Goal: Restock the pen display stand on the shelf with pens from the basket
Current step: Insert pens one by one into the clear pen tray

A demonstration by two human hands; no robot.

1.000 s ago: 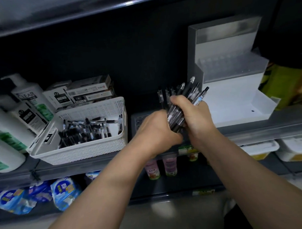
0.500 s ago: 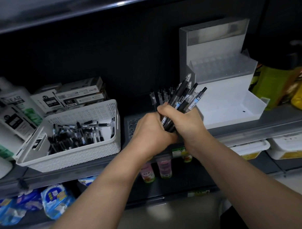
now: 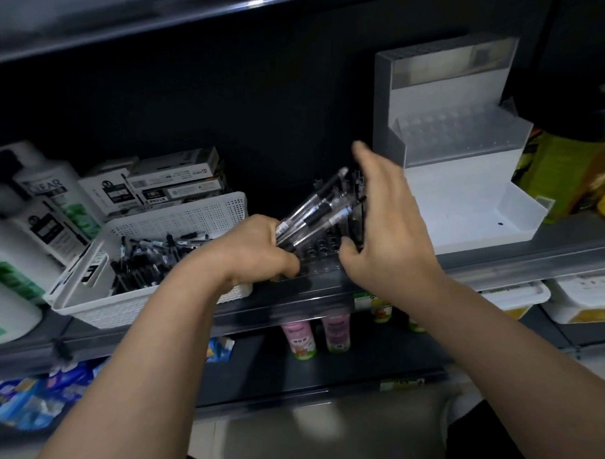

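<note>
While a bundle of pens (image 3: 314,211) is gripped at its lower end by the left hand (image 3: 260,251), the right hand (image 3: 390,233) is held open beside the tips, fingers straight. The bundle is held tilted above the front edge of the shelf (image 3: 501,268), between the white basket (image 3: 177,220) at the left, where loose pens (image 3: 148,258) lie, and the display stand (image 3: 464,196) at the right.

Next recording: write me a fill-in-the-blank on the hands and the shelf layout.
The left hand grips a bundle of ____.
The right hand, fingers straight, is ____, not shut.
The white basket stands to the ____ of the display stand.
Missing: pens; open; left.
</note>
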